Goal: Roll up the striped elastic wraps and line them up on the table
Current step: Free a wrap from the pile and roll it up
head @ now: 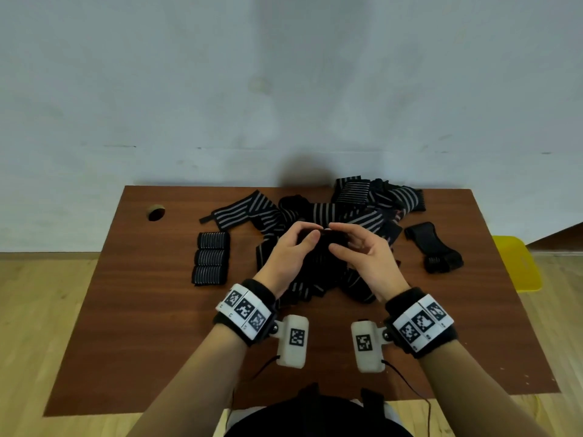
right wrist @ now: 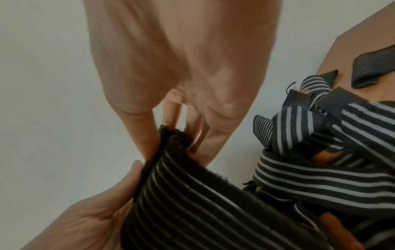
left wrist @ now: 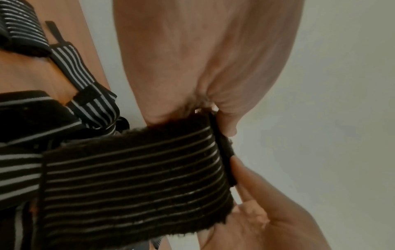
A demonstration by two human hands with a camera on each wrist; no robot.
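Pale grey wall behind, wood-plank floor, and a reddish-brown wooden bench (head: 151, 326) pushed against the wall. A yellow plastic stool (head: 517, 263) sits off the bench's right edge; a small tape roll (head: 156, 212) lies at far left.

Both hands are raised over the middle of the bench. The left hand (head: 285, 253) and right hand (head: 362, 260) each pinch the end edge of one black elastic wrap with thin pale stripes (left wrist: 132, 177), thumb on one side, fingers behind. The grip on both sides is clenched on that fuzzy fastener end, probably to start the first tight turn; the end looks just folded over, no real roll built up. The rest of the wrap trails down into the tangled pile of loose black-and-grey striped wraps (head: 347, 216) at the back centre.

Three finished rolled wraps (head: 209, 258) sit side by side, touching, in a column at left: the line the task wants, kept away from the pile so nothing snags. A part-unrolled dark wrap (head: 435, 247) lies apart at right.

Judgement: early, most wraps not yet rolled.
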